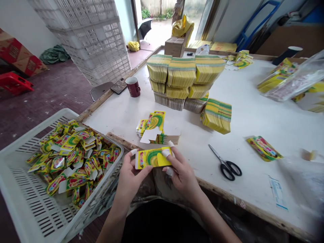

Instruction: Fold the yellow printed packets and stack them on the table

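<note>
Between my two hands is a yellow and green printed carton (pixel 152 158), held above the table's front edge. My left hand (pixel 131 173) grips its left end, thumb along the lower edge. At the other end, the fingers of my right hand (pixel 178 168) close on the carton, with white tape on several fingertips. Just beyond lies a small pile of flat cartons (pixel 156 120), some with white flaps showing. Further right on the table rest black-handled scissors (pixel 226 167) and a filled yellow and red packet (pixel 264 148).
A white plastic basket (pixel 15 162) at the left holds many small printed packs. Stacked bundles of flat cartons (pixel 182 79) stand mid-table, with a separate bundle (pixel 217 114) beside them. Nearby are a maroon mug (pixel 133 87) and a phone (pixel 118 86). Clear plastic bags (pixel 298 79) lie right.
</note>
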`<state>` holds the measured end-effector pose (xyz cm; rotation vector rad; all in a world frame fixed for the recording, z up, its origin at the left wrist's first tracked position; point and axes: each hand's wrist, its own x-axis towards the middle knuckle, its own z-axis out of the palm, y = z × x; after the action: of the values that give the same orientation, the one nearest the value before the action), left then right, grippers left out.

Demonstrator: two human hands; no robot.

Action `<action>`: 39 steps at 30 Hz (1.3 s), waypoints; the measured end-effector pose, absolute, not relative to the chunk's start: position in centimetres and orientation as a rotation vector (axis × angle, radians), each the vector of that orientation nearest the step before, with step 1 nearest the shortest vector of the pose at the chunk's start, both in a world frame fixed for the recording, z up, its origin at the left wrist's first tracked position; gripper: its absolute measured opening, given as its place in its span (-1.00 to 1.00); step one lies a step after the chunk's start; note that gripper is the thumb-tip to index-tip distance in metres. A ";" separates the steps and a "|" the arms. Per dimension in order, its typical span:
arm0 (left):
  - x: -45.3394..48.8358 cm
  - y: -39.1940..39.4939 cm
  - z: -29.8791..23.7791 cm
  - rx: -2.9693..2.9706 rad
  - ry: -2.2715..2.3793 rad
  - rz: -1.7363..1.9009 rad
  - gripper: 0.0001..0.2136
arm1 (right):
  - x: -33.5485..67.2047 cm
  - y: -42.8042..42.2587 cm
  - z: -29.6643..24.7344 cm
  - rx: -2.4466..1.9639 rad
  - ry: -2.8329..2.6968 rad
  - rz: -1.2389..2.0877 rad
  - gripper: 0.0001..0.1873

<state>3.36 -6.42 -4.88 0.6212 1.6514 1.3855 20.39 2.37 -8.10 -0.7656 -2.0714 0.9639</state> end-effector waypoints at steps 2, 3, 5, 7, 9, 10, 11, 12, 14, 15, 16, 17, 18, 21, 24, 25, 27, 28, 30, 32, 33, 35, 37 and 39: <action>3.2 -6.6 -4.8 0.543 1.597 1.469 -0.42 | 20.5 2.4 -7.9 -0.670 -2.161 0.963 -0.59; 3.3 -6.6 -4.8 0.527 1.587 1.484 -0.46 | 20.5 2.4 -7.8 -0.637 -2.184 0.959 -0.63; 3.6 -6.6 -4.8 0.525 1.575 1.494 -0.51 | 20.5 2.4 -7.7 -0.597 -2.208 0.950 -0.68; 4.1 -6.4 -4.8 0.543 1.606 1.503 -0.54 | 20.4 2.5 -7.7 -0.576 -2.230 0.950 -0.69; 4.6 -6.2 -4.7 0.565 1.653 1.513 -0.56 | 20.3 2.8 -7.7 -0.580 -2.240 0.966 -0.70; 4.8 -6.2 -4.7 0.571 1.668 1.522 -0.57 | 20.3 3.0 -7.6 -0.587 -2.235 0.983 -0.71; 4.9 -6.1 -4.6 0.571 1.672 1.535 -0.58 | 20.3 3.1 -7.5 -0.587 -2.227 1.009 -0.72; 4.9 -6.0 -4.6 0.565 1.667 1.554 -0.58 | 20.4 3.3 -7.3 -0.573 -2.220 1.045 -0.75; 4.8 -6.0 -4.6 0.549 1.643 1.590 -0.58 | 20.7 3.7 -6.8 -0.519 -2.224 1.138 -0.79; 4.7 -6.0 -4.5 0.543 1.636 1.601 -0.58 | 20.9 3.8 -6.5 -0.484 -2.236 1.184 -0.81; 4.6 -6.0 -4.5 0.543 1.637 1.600 -0.58 | 21.0 3.9 -6.4 -0.453 -2.243 1.216 -0.82; 4.6 -5.9 -4.4 0.545 1.645 1.589 -0.58 | 21.1 3.9 -6.5 -0.439 -2.242 1.221 -0.81; 4.7 -5.9 -4.4 0.549 1.653 1.574 -0.58 | 21.2 3.8 -6.6 -0.445 -2.233 1.200 -0.78; 5.0 -5.6 -4.4 0.533 1.634 1.589 -0.61 | 21.0 3.3 -7.7 -0.537 -2.173 1.035 -0.66; 5.3 -5.4 -4.5 0.458 1.575 1.655 -0.62 | 20.8 2.9 -8.6 -0.583 -2.183 0.921 -0.64; 5.3 -5.4 -4.6 0.433 1.565 1.666 -0.62 | 20.7 2.9 -8.7 -0.564 -2.203 0.909 -0.66; 5.2 -5.4 -4.8 0.394 1.563 1.671 -0.63 | 20.8 3.1 -8.5 -0.508 -2.254 0.917 -0.70; 5.2 -5.4 -4.8 0.381 1.571 1.669 -0.63 | 21.0 3.3 -8.3 -0.480 -2.278 0.932 -0.72; 5.2 -5.4 -4.9 0.364 1.589 1.662 -0.64 | 21.3 3.6 -7.9 -0.455 -2.320 0.972 -0.74; 5.3 -5.5 -5.1 0.352 1.593 1.660 -0.63 | 21.5 3.8 -7.6 -0.464 -2.339 0.998 -0.73; 5.3 -5.6 -5.2 0.349 1.593 1.663 -0.62 | 21.5 3.8 -7.6 -0.468 -2.334 1.002 -0.73; 5.4 -5.8 -5.3 0.343 1.598 1.669 -0.62 | 21.5 3.7 -7.6 -0.461 -2.305 0.996 -0.73; 5.6 -6.0 -5.3 0.332 1.603 1.673 -0.61 | 21.2 3.4 -7.8 -0.433 -2.264 0.983 -0.75; 5.7 -6.2 -5.3 0.315 1.580 1.681 -0.61 | 20.9 3.1 -8.1 -0.422 -2.217 0.990 -0.76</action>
<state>5.67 -6.15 -5.27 0.3154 1.5804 1.6815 20.94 3.09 -8.06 -0.4216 -2.2169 0.9897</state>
